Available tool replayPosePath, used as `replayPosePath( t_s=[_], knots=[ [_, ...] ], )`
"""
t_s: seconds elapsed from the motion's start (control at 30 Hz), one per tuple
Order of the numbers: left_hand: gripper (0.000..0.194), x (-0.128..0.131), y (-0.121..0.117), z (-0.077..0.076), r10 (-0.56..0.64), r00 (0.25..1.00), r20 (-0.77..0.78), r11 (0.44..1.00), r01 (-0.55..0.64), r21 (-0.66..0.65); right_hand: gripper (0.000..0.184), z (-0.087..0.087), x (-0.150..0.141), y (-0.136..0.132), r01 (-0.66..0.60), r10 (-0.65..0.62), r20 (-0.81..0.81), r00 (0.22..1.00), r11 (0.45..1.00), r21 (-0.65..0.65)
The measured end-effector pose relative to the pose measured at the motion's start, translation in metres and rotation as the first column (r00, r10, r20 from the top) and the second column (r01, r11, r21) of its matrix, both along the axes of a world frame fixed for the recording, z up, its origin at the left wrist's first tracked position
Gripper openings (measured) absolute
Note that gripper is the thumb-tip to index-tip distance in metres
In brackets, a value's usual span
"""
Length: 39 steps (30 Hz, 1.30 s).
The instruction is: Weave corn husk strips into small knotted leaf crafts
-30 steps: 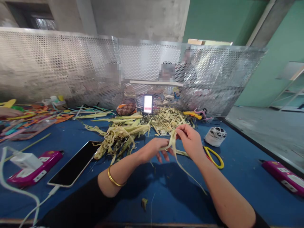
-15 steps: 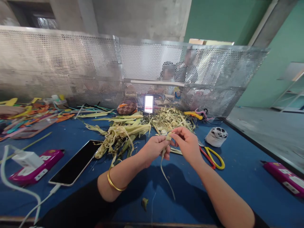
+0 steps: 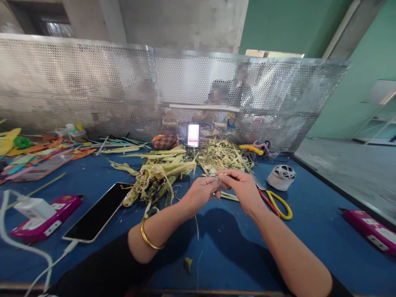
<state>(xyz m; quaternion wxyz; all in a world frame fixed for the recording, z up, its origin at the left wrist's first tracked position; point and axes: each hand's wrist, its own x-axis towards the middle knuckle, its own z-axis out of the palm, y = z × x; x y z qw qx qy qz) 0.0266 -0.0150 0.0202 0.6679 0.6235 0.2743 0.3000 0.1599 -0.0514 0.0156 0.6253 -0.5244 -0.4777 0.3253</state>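
Observation:
My left hand (image 3: 199, 193) and my right hand (image 3: 244, 190) meet above the middle of the blue table. Between their closed fingertips is a small pale piece of corn husk (image 3: 221, 176), mostly covered by the fingers. A thin pale strand (image 3: 197, 229) hangs below my left hand. Long dried corn husks (image 3: 161, 175) lie in a bundle to the left of my hands. Just beyond them is a heap of shredded husk (image 3: 224, 156). Scissors (image 3: 278, 206) with red and yellow handles rest beside my right wrist, near a roll of white string (image 3: 281, 178).
A black phone (image 3: 99, 212) on a cable and a purple power strip (image 3: 46, 220) lie at left; another power strip (image 3: 369, 231) is at right. Coloured strips (image 3: 40, 152) cover the far left. A perforated metal screen (image 3: 198, 78) stands behind, with people beyond it.
My right fingers have closed further over the husk piece, hiding more of it. The strand that hung between my hands has swung left, below my left wrist.

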Motion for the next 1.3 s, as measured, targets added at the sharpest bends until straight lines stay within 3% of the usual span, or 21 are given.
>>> replayPosePath(
  t_s=[0.37,0.53,0.7,0.83,0.97,1.13,1.3],
  knots=[
    [0.027,-0.001,-0.003,0.002,-0.008,1.0,-0.029,1.0,0.009,0.022,0.021,-0.004,0.0,0.002,0.008,-0.01,0.088,0.996,1.0,0.02],
    [0.03,-0.001,0.0,0.0,0.019,0.997,-0.076,0.977,-0.003,0.212,0.018,-0.006,0.0,0.002,0.053,-0.06,0.142,0.988,0.997,0.052],
    [0.031,-0.001,0.01,-0.004,0.092,0.981,-0.171,0.896,-0.007,0.443,0.014,-0.008,-0.002,-0.001,0.206,-0.232,0.161,0.959,0.965,0.161],
    [0.032,-0.002,0.01,-0.002,0.001,0.987,-0.163,0.947,0.052,0.318,0.015,-0.009,0.003,0.001,0.286,-0.309,0.082,0.948,0.934,0.214],
    [0.031,0.001,0.01,0.003,-0.083,0.99,-0.113,0.978,0.103,0.18,0.019,-0.005,0.007,0.002,0.167,-0.171,-0.004,0.985,0.959,0.23],
    [0.036,0.009,0.025,0.013,-0.101,0.988,-0.113,0.931,0.134,0.339,0.026,0.013,0.011,0.001,-0.107,0.134,-0.164,0.977,0.981,0.161],
    [0.033,0.012,0.04,0.026,-0.075,0.984,-0.163,0.903,0.136,0.407,0.028,0.03,0.028,0.011,0.002,0.074,-0.331,0.941,0.975,0.223]
  ],
)
